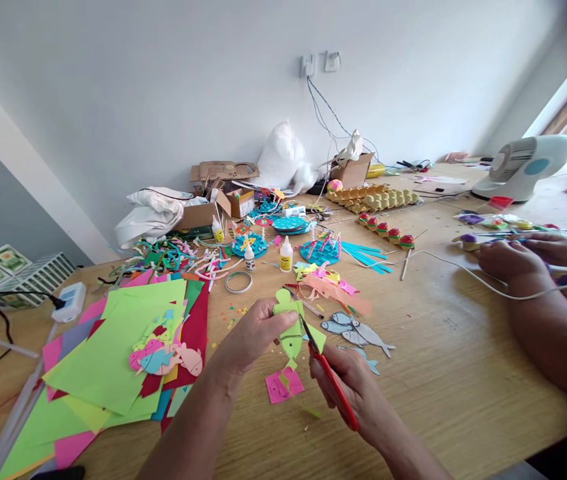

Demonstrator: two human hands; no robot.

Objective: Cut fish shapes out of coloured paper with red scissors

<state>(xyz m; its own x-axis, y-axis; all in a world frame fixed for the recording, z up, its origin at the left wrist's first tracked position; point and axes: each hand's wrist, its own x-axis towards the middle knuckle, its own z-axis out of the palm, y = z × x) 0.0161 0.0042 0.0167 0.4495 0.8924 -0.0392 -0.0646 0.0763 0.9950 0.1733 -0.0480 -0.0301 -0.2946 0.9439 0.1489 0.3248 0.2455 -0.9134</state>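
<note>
My left hand pinches a lime-green paper piece with a fish outline drawn on it, thumb on top. In my right hand are red-handled scissors, their blades at the right edge of the green paper. A green flap sticks out beside the blades. Just below lies a pink paper square with a green scrap over it. Right of my hands rest several grey-blue paper fish. To the left, coloured paper fish lie on a stack of coloured sheets.
A co-worker's hands work at the right, with a white cable running past. Glue bottles, a tape roll, turquoise crafted discs and egg cartons stand behind my hands. A white fan is at the far right.
</note>
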